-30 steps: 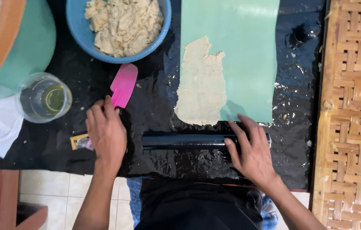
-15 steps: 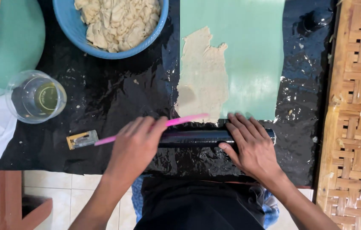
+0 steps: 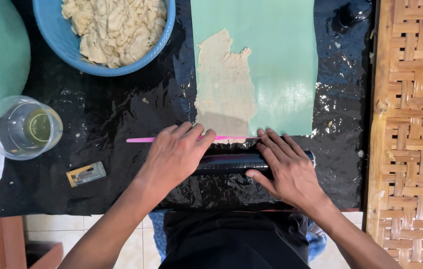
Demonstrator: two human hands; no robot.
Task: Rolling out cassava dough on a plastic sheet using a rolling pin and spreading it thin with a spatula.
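My left hand (image 3: 174,154) pinches the pink scraper (image 3: 146,140); my right hand (image 3: 291,169) lies flat, fingers spread, on the black roller (image 3: 231,162).

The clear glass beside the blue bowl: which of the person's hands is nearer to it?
Left. The left hand lies right of the glass across black sheet; the right hand lies farther right, on the black roller.

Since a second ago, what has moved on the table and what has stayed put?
The left hand picked up the pink scraper, which lay flat near the blue bowl, and brought it across; it now stands on edge at the near end of the dough sheet. The right hand stayed on the black roller. Bowl, glass and green mat unchanged.
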